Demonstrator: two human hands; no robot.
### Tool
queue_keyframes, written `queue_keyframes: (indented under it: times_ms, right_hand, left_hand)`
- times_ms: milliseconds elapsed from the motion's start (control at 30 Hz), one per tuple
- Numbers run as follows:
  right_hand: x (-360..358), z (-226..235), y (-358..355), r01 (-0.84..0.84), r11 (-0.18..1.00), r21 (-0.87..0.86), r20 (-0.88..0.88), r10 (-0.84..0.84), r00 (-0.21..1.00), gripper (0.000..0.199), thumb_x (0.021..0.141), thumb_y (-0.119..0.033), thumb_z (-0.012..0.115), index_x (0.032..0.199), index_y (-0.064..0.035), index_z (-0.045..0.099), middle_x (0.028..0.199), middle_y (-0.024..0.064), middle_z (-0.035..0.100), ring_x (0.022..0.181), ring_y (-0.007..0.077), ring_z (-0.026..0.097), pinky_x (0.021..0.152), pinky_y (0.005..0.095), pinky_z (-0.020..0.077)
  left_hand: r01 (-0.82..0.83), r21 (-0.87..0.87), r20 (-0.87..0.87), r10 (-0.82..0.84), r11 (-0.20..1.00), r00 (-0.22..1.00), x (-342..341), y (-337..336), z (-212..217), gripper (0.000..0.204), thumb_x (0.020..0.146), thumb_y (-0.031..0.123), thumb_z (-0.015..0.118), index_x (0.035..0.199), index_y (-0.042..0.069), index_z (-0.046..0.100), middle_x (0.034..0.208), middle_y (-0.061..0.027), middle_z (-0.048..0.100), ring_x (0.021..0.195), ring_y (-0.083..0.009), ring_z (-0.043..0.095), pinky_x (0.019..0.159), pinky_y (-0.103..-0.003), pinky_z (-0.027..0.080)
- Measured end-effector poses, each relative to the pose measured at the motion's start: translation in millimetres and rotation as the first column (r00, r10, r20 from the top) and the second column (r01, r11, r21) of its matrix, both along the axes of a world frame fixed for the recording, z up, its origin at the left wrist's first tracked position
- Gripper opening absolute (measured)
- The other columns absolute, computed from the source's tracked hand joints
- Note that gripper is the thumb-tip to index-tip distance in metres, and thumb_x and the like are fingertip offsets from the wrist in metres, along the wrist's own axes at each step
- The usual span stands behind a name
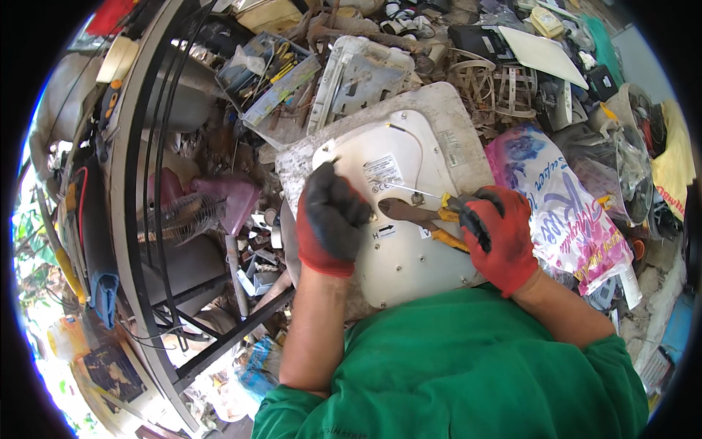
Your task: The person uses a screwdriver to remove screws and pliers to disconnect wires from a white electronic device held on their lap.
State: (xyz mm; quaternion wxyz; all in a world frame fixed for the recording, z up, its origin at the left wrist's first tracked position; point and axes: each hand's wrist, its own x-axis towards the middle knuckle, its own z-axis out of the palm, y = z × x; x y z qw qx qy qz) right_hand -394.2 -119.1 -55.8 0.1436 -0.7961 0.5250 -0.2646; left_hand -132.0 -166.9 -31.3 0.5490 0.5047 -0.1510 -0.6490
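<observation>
Gripping pliers (420, 214), right hand (501, 238) works mid-panel (409, 263); left hand (330, 218) presses its edge, fingers curled.

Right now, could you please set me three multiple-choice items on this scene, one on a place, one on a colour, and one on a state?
1. Where does the left hand rest?
A. on the white panel
B. on the tool tray
C. on the printed bag

2. What colour are the handles of the pliers?
A. blue
B. yellow
C. green

3. How is the right hand?
A. open and empty
B. flat on the panel
C. closed round the plier handles

Answers:
1. A, the gloved palm presses on the panel's left part.
2. B, yellow grips show beside the red glove.
3. C, the fingers wrap the handles while the tips point at the thin wire.
</observation>
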Motion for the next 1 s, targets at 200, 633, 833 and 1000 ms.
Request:
queue_keyframes:
  times_ms: [200, 633, 833, 1000]
  right_hand:
    - [-4.9, 6.7, -5.2, -0.040, 0.998, 0.050, 0.019, 0.039, 0.999, 0.045, 0.078, -0.013, 0.074, 0.121, -0.0087, 0.065, 0.119, 0.0167, 0.060, 0.111, 0.0389, 0.058, 0.099, 0.0492, 0.0410]
    - [-17.0, 68.1, 7.9, -0.238, 0.967, 0.089, 0.004, 0.239, 0.971, 0.048, 0.076, -0.011, 0.077, 0.121, -0.0019, 0.065, 0.113, 0.0193, 0.064, 0.096, 0.0386, 0.062, 0.083, 0.0470, 0.0513]
    - [-0.3, 66.4, 29.1, -0.207, 0.972, 0.110, -0.172, 0.223, 0.960, 0.044, 0.079, -0.016, 0.080, 0.119, -0.0063, 0.067, 0.111, 0.0175, 0.064, 0.090, 0.0376, 0.063, 0.077, 0.0461, 0.0511]
    - [2.9, 50.9, 32.2, -0.160, 0.982, 0.105, -0.211, 0.179, 0.961, 0.042, 0.076, -0.015, 0.080, 0.116, -0.0088, 0.068, 0.107, 0.0155, 0.066, 0.089, 0.0377, 0.062, 0.078, 0.0475, 0.0502]
  left_hand:
    - [0.474, -0.174, 0.431, -0.366, 0.863, 0.825, 27.9, 9.5, 9.2, 0.037, 0.109, 0.035, 0.051, 0.093, 0.003, 0.063, 0.087, -0.0060, 0.065, 0.081, -0.0125, 0.059, 0.077, -0.027, 0.047]
    - [0.585, -0.128, 0.956, -0.057, 0.801, 0.287, 42.3, 62.0, -12.7, 0.055, 0.081, 0.014, 0.075, 0.133, 0.004, 0.060, 0.139, -0.0212, 0.054, 0.131, -0.0437, 0.050, 0.112, -0.048, 0.042]
    - [0.578, -0.036, 0.996, -0.015, 0.815, 0.083, 36.1, 66.4, -28.4, 0.055, 0.080, 0.023, 0.078, 0.129, 0.003, 0.063, 0.139, -0.0171, 0.055, 0.131, -0.0412, 0.051, 0.111, -0.047, 0.043]
    - [0.563, -0.085, 0.993, 0.021, 0.822, 0.120, 36.8, 61.0, -41.4, 0.048, 0.084, 0.023, 0.078, 0.128, 0.010, 0.065, 0.135, -0.0167, 0.059, 0.128, -0.0407, 0.053, 0.112, -0.049, 0.040]
